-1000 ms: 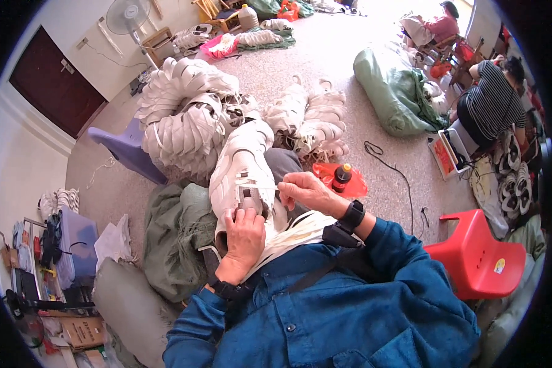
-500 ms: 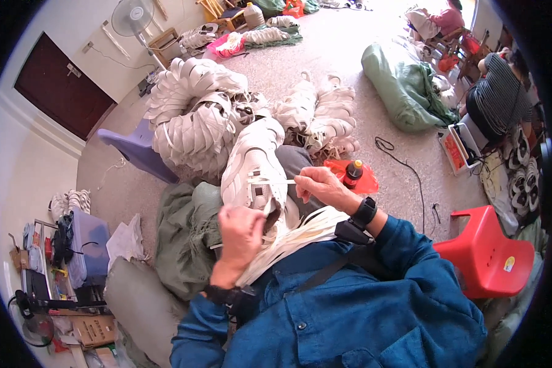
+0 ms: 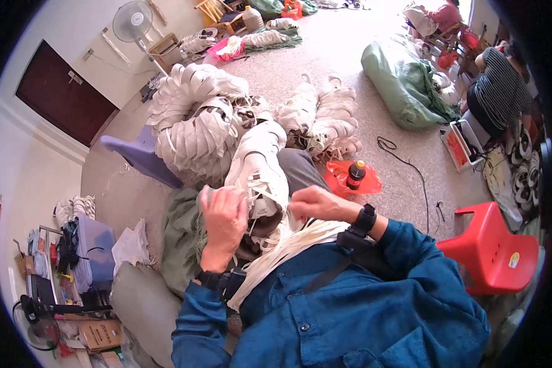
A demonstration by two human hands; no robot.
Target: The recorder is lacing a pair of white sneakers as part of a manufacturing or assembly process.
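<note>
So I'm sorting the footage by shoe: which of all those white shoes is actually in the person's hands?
The white shoe on the lap, gripped by the left hand and right hand; the others lie in the heaps on the floor beyond.

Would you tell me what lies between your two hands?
In the head view, the white shoe lies between the left hand and right hand.

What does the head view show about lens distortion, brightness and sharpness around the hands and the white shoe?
Head view: fisheye bends the room toward a black rim; daylight washes out the floor at top; the white shoe, left hand and right hand are evenly lit, slightly soft, without harsh shadows.
</note>
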